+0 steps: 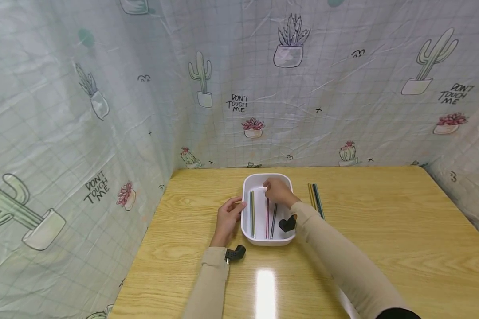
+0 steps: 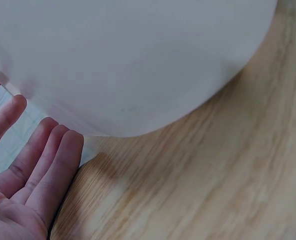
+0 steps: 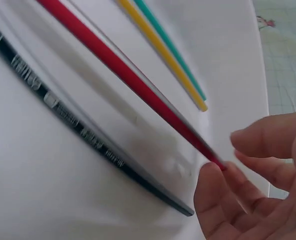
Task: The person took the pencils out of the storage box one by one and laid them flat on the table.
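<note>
A white plastic box point(image 1: 268, 242) with rounded corners stands on the table. My right hand point(image 1: 278, 191) reaches into it and pinches the far end of a red pencil point(image 3: 122, 72) between thumb and fingertips. That pencil lies along the box floor. Beside it is a dark pencil point(image 3: 62, 110) with white lettering. A yellow pencil point(image 3: 163, 50) and a green pencil point(image 3: 175, 55) lie together near the box's left wall. My left hand point(image 1: 227, 217) touches the left wall and rim of the box, its fingers nearly straight.
To the right of the box, yellowish pencils point(image 1: 312, 195) and a dark green pencil point(image 1: 319, 201) lie on the wooden table point(image 1: 383, 221), partly behind the right sleeve point(image 1: 335, 248). A cactus-print cloth point(image 1: 223, 133) hangs behind the table and at its sides.
</note>
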A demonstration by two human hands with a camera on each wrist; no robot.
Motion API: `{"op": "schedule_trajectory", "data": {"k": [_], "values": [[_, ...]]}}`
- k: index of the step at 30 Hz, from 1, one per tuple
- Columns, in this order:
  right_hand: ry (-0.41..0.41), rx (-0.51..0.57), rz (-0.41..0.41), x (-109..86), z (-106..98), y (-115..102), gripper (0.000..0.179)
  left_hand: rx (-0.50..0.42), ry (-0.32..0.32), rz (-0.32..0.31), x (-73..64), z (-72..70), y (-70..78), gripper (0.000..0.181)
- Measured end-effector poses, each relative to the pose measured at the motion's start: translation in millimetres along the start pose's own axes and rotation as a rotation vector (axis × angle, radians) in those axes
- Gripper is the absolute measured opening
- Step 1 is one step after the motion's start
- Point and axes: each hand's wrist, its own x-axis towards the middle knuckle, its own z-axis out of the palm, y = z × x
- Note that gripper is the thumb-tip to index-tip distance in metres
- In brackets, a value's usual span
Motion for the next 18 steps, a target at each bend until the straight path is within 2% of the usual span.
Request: {"op": "schedule_trajectory", "data": {"k": [10,14,18], "values": [[0.016,0.368,0.126,0.5,-3.3,-6.9,0.027,-0.008,0.002,-0.002,3.4,-1.2,2.9,0.034],[0.045,0.443,0.128,1.5,-4.4,-8.1,0.026,-0.008,0.008,0.002,4.0,-0.8,4.4,0.033],[0.068,0.47,0.107,2.7,-4.8,-7.2,0.026,0.0,0.007,-0.001,5.1,-0.8,6.2,0.034]]}}
